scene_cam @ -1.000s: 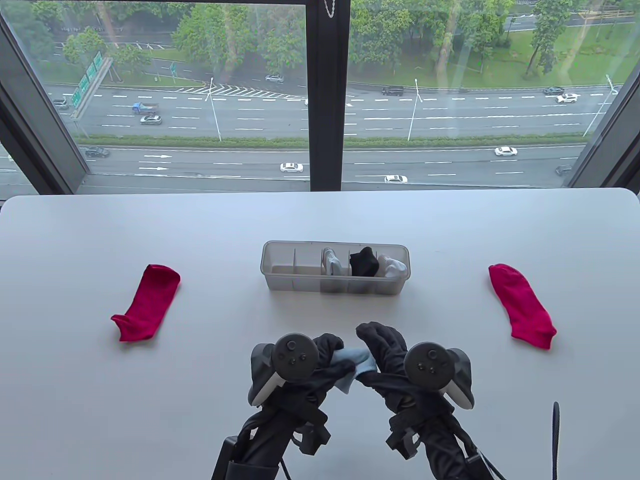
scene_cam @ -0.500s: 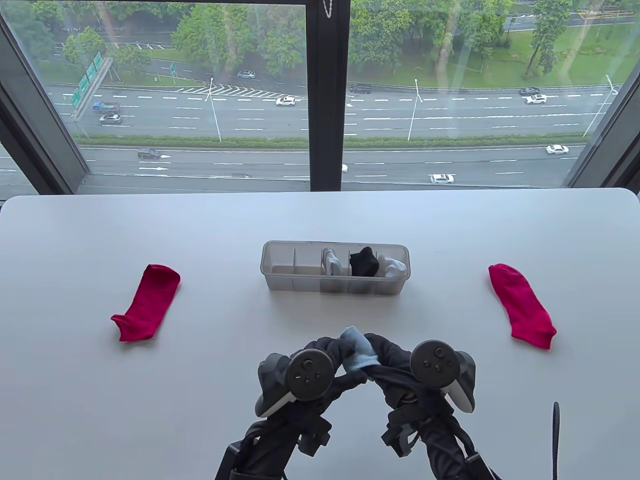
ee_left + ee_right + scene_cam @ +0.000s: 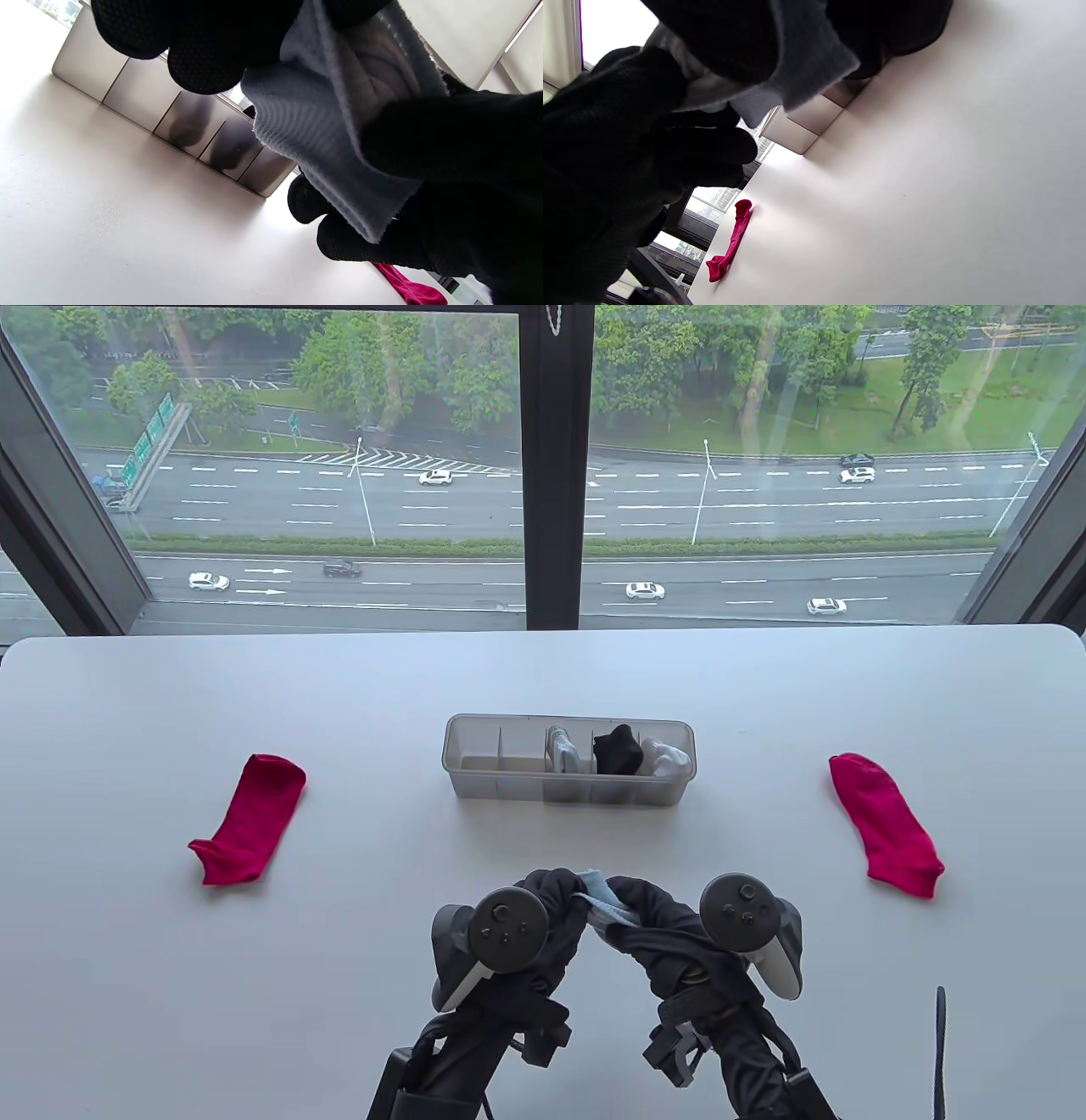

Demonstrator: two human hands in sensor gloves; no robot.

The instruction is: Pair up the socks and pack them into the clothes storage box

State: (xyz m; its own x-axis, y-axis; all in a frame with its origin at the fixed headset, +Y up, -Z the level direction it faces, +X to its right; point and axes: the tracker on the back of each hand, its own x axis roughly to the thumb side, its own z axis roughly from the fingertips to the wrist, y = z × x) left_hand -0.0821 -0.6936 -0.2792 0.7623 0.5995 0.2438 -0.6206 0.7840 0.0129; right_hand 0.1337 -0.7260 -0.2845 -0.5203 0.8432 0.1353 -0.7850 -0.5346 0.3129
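**Blue socks bundled in both hands; red pair still waiting**

Both hands are working together at the near edge of the tabletop (image 3: 170, 984), in front of the storage box (image 3: 475, 793). The left hand (image 3: 543, 916) and the right hand (image 3: 657, 920) are each curling their fingers around the light blue socks (image 3: 598, 895), pinching the fabric between them just above the tabletop. The left wrist view is showing ribbed blue cloth folded over on itself, so this looks like a pair being rolled into a bundle; whether it is one sock or two I cannot tell for certain.

The box is holding three bundles already: a pale grey one (image 3: 562, 751), a black one (image 3: 618, 748) and a white one (image 3: 666, 757), each sitting in its own compartment toward the right end. The compartments at the left end are looking empty.

Two red socks are lying flat and well apart: the left red sock (image 3: 250, 819) far to the left of the box, the right red sock (image 3: 882, 823) far to the right.

By my judgement the task is well past halfway: three pairs are packed, the blue bundle is being finished and still needs dropping into a free compartment, and the red pair is not yet brought together.
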